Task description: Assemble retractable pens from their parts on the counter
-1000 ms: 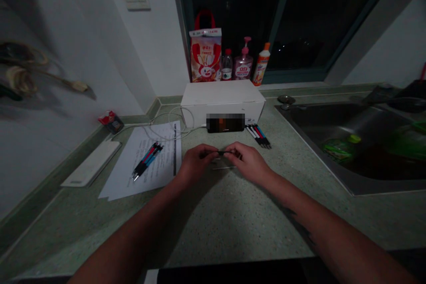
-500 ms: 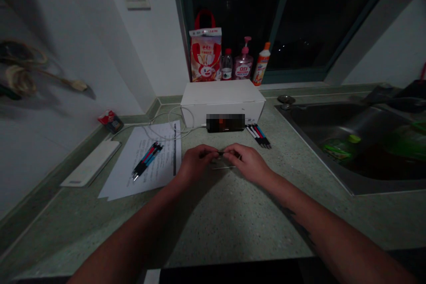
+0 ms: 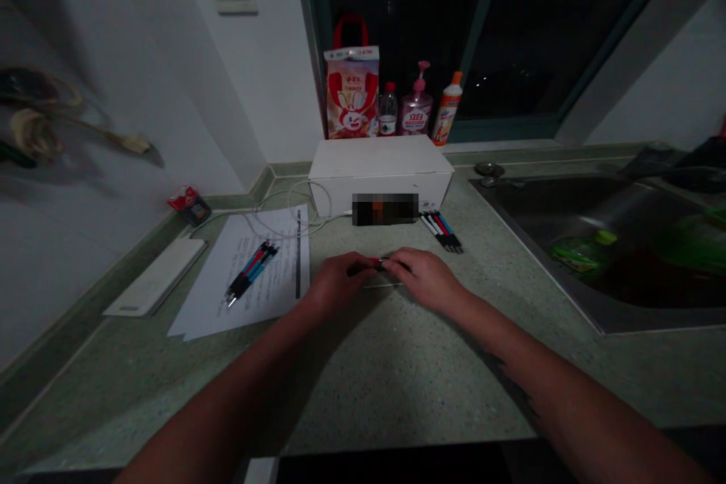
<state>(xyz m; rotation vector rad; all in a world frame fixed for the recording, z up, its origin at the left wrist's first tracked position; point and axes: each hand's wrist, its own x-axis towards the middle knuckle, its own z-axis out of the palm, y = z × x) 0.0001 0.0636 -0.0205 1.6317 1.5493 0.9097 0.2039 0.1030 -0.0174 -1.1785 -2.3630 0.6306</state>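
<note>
Both my hands meet over the green speckled counter (image 3: 397,363). My left hand (image 3: 334,283) and my right hand (image 3: 428,280) are closed on the two ends of a thin dark pen (image 3: 371,266), held level between the fingertips. A thin pale pen part (image 3: 381,286) lies on the counter just under my hands. Several pens (image 3: 252,270) with red and blue barrels lie on a sheet of paper (image 3: 249,272) to my left. Another group of pens (image 3: 441,231) lies to the right of a dark object (image 3: 386,209) in front of a white box (image 3: 380,166).
A steel sink (image 3: 601,242) with green items fills the right side. A red bag (image 3: 352,91) and bottles (image 3: 417,110) stand on the window sill. A white cable (image 3: 283,215), a flat white slab (image 3: 156,276) and a small red pack (image 3: 187,204) lie at left.
My hands have drawn slightly closer together and lower over the counter, still closed on the pen. Nothing else has moved.
</note>
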